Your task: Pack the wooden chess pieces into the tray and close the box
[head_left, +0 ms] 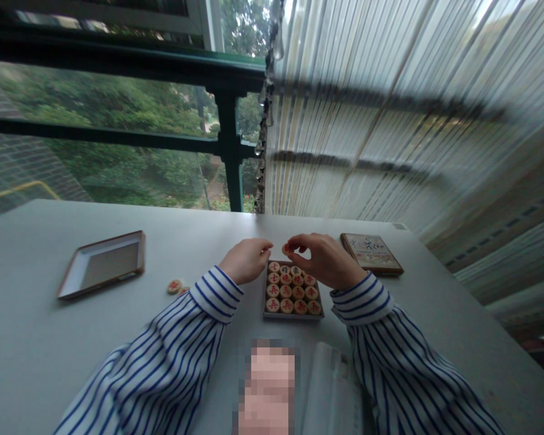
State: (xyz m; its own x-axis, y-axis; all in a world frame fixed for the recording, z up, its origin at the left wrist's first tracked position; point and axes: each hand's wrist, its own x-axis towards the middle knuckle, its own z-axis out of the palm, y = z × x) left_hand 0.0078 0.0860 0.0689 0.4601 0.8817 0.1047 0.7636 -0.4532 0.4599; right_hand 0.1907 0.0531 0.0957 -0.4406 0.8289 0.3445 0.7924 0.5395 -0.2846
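Pinching a round piece (pixel 286 248) between thumb and fingers, the right hand (pixel 323 260) hangs over the far side of the square tray (pixel 294 316). Inside the tray, round red- and black-marked pieces (pixel 285 291) sit in rows. The left hand (pixel 245 261) is at the tray's far left corner, fingers curled; whether they grip anything, I cannot tell. Around the tray spreads a smooth white table (pixel 435 314). Well to the tray's left lies a shallow open lid (pixel 113 266), with loose pieces (pixel 174 286) between the two, partly behind the left sleeve (pixel 172 338). Right of the tray rests a flat printed box (pixel 372 254); nearer the wearer than the tray is something of clear plastic (pixel 329 386). Beyond the tray, a dark green window frame (pixel 229 121) looks onto trees (pixel 131 109) and a brick wall (pixel 22 121), while a striped sheer curtain (pixel 344 121) hangs beyond it and to the right.
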